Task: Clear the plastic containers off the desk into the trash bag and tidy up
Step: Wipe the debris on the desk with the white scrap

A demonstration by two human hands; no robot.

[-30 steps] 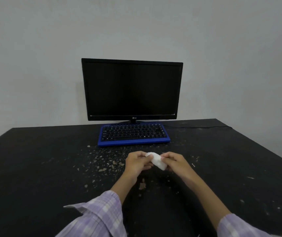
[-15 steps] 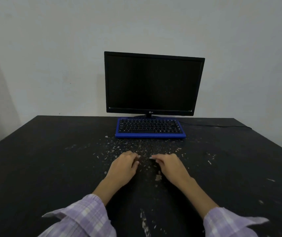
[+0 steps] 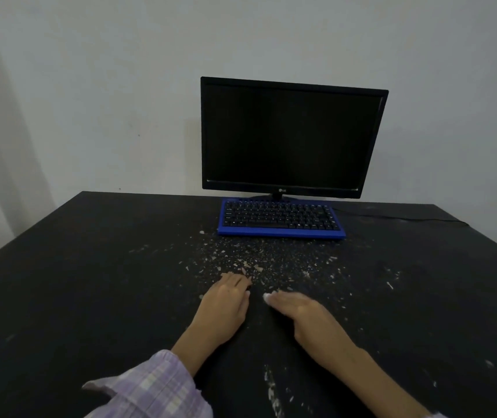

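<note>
Neither hand grips anything: the left hand (image 3: pixel 226 307) lies palm-down on the desk (image 3: pixel 90 297) with fingers straight and together, tips pointing toward 12 o'clock, and the right hand (image 3: pixel 300 315) lies flat just beside it at its 3 o'clock, fingers extended and slanting toward 10 o'clock. A narrow strip of dark desk separates the two. Something small and pale shows at the right fingertips (image 3: pixel 268 298); whether it is a nail, a crumb or an edge of something under the palm cannot be told. Anything beneath either palm is hidden.

No plastic container and no trash bag appear anywhere in view. Pale crumbs (image 3: pixel 250 260) speckle the black surface from the hands toward 12 o'clock, thickest between the fingers and the keyboard (image 3: pixel 280 218), with a smeared streak (image 3: pixel 271 390) at 6 o'clock of the hands, its lower end cut off by the frame.

A blue-framed keyboard with dark keys sits at 12 o'clock, and the monitor (image 3: pixel 292 137) stands directly behind it, screen dark, its foot mostly hidden by the keyboard. A cable (image 3: pixel 407 219) runs off toward 3 o'clock. A lilac plaid sleeve (image 3: pixel 150 387) covers the left forearm; the right sleeve is barely visible at the bottom edge.
</note>
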